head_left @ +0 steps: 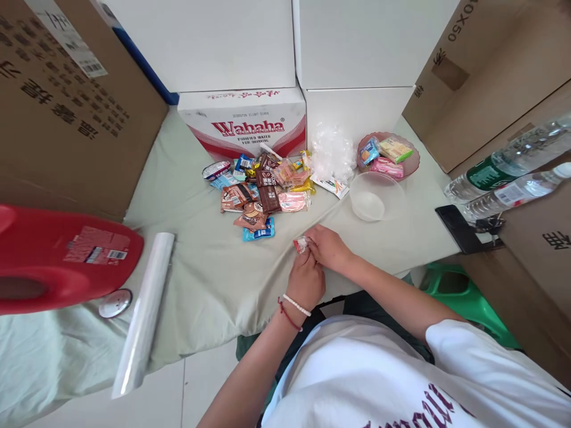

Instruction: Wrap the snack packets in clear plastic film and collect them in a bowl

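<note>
Close together at the table's near edge, my left hand (307,278) and my right hand (330,246) both have their fingers closed on a small red-and-white packet (300,244). Part of it is covered by the fingers, so its exact kind does not show. Beyond the hands lies a heap of wrapped snacks (267,189) in brown, blue, pink and yellow wrappers. To the right of the heap stands a clear plastic bowl (369,201), with nothing visible in it. Behind that, a pink bowl (410,169) holds several wrapped snacks.
A crumpled clear plastic bag (332,151) sits by white boxes and a Wahaha carton (250,125). On the left are a red jug (102,255), a round lid (115,303) and a plastic film roll (145,315). Water bottles (504,190) and a phone (457,226) are right.
</note>
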{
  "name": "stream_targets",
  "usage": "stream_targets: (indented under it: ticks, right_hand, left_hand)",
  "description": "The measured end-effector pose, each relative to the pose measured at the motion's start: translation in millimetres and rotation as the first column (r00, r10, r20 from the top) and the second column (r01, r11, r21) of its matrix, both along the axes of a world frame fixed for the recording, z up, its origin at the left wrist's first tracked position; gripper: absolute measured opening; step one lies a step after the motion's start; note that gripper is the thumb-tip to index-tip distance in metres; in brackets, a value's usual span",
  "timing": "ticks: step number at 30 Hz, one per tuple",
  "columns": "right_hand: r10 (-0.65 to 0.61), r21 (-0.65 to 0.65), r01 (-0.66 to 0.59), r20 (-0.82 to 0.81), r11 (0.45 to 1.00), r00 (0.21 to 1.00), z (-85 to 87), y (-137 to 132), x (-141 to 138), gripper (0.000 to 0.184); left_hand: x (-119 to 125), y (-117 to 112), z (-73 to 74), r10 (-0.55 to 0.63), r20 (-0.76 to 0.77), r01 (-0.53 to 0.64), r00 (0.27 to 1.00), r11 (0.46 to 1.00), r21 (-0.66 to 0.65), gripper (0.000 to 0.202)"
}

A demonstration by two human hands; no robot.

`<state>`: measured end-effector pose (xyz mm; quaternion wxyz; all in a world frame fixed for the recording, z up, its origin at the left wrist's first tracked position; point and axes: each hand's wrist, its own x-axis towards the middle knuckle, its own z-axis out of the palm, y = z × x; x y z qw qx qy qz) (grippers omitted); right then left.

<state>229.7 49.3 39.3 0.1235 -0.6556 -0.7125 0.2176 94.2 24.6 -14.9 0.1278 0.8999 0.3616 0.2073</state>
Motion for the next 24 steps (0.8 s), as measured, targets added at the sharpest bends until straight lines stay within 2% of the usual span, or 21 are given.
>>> stream_targets:
  ticks: [3,5,8,11,13,15,16,19,21,22,24]
  right_hand:
    - [0.059,0.058,-0.064,0.092,0.996,0.994,-9.5,1,-13,0.023]
    - [0.074,0.139,-0.093,0.137,0.986,0.988,-15.6,-8,-20,0.034]
    - [0.083,0.179,-0.118,0.191,0.977,0.978,-24.3,-22,-27,0.05]
    - [0.084,0.177,-0.125,0.222,0.976,0.971,-31.0,-28,-31,0.059]
    - [0.063,0.176,-0.105,0.23,0.979,0.971,-32.1,-26,-30,0.048]
    - [0.05,0.169,-0.091,0.235,0.981,0.971,-28.5,-24,-27,0.033]
    - [0.046,0.17,-0.086,0.227,0.982,0.973,-24.8,-23,-23,0.031]
    - [0.009,0.212,-0.027,0.088,0.977,0.996,-8.1,-25,-7,0.039]
    - [-0.045,0.229,0.074,-0.131,0.971,0.99,3.6,-28,8,0.039]
    - [-0.075,0.205,0.133,-0.269,0.97,0.96,8.1,-31,15,0.036]
    - [-0.13,0.073,0.201,-0.541,0.977,0.831,12.5,-37,26,0.029]
  left_hand:
    - [-33,3,5.7,-0.113,0.158,0.132,0.981,0.985,-0.114,0.046]
    - [-59,-1,8.5,-0.075,0.292,0.132,0.954,0.974,-0.183,0.045]
    - [-91,-12,8.5,0.157,0.425,-0.054,0.892,0.968,-0.244,0.034]
    - [-108,-25,5.1,0.375,0.451,-0.253,0.81,0.917,-0.309,0.026]
    - [-112,-31,2.6,0.44,0.451,-0.306,0.777,0.889,-0.34,0.024]
    - [-112,-35,0.9,0.457,0.46,-0.312,0.761,0.88,-0.358,0.023]
    - [-111,-37,0.7,0.459,0.467,-0.305,0.756,0.878,-0.37,0.023]
    - [-102,-38,3.9,0.473,0.512,-0.246,0.717,0.859,-0.449,0.016]
    - [-90,-36,9.8,0.506,0.562,-0.161,0.654,0.819,-0.55,0.016]
    - [-82,-34,13.4,0.533,0.583,-0.103,0.613,0.786,-0.609,0.025]
    - [-66,-29,19.8,0.584,0.604,0.043,0.542,0.698,-0.714,0.048]
